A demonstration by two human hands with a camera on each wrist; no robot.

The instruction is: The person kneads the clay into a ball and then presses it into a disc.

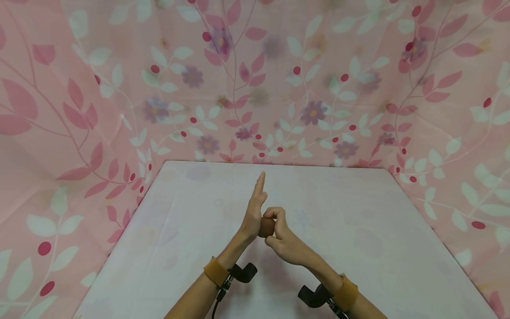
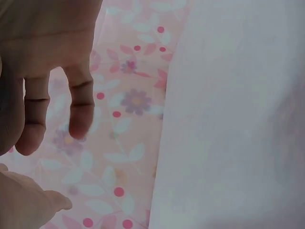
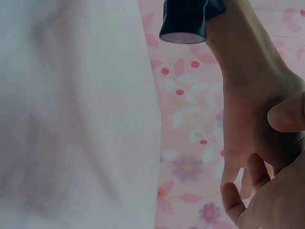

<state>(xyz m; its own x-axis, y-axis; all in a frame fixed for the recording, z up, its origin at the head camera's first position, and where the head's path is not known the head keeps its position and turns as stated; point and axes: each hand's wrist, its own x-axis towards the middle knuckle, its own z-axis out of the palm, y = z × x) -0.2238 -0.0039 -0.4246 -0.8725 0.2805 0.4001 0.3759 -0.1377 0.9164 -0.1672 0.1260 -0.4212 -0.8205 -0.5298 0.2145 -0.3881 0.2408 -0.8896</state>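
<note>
In the head view my right hand (image 1: 288, 243) grips a small brown rounded object (image 1: 267, 227), thumb below and curled fingers above. The object sits against the palm side of my left hand (image 1: 253, 215), whose fingers point straight up and away. The right wrist view has the brown object (image 3: 274, 138) between the right hand (image 3: 274, 198) and the left palm (image 3: 243, 109). Only a dark edge of the object (image 2: 8, 114) shows in the left wrist view, beside the left hand's straight fingers (image 2: 81, 105). Its exact kind cannot be told.
Both hands are raised over a white-covered table (image 1: 350, 212). Pink floral cloth (image 1: 255, 88) hangs behind and along both sides. Black wrist cameras sit on brown straps, the left one (image 1: 244, 272) and the right one (image 1: 312, 296), with a cable (image 1: 215, 308) from the left.
</note>
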